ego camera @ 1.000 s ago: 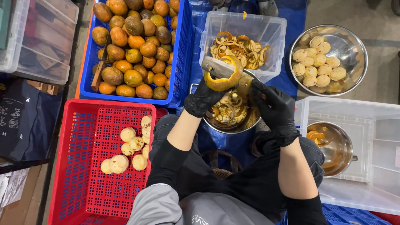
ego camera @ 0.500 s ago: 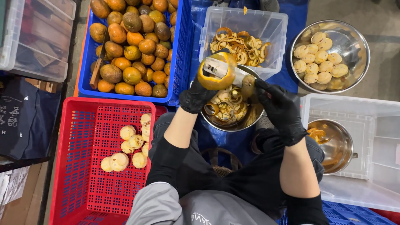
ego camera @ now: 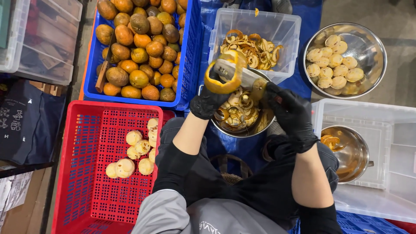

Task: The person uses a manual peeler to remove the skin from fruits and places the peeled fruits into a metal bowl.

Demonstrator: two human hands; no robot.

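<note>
the left hand (ego camera: 208, 102) fingers clasp an orange (ego camera: 223, 76) above the steel bowl (ego camera: 242, 130) of peels; the right hand (ego camera: 292, 115) fingers grip a peeler (ego camera: 238, 73) against it. at ten o'clock a blue crate (ego camera: 190, 56) holds unpeeled oranges, at two o'clock a round bowl (ego camera: 372, 47) holds peeled fruit.

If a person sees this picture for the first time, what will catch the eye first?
Probably the blue crate of orange and brownish fruits at upper left. In the middle, the gloved left hand holds an orange fruit and the right hand a knife, above a steel bowl of peels. Peeled pale fruits lie in the red crate.
</note>
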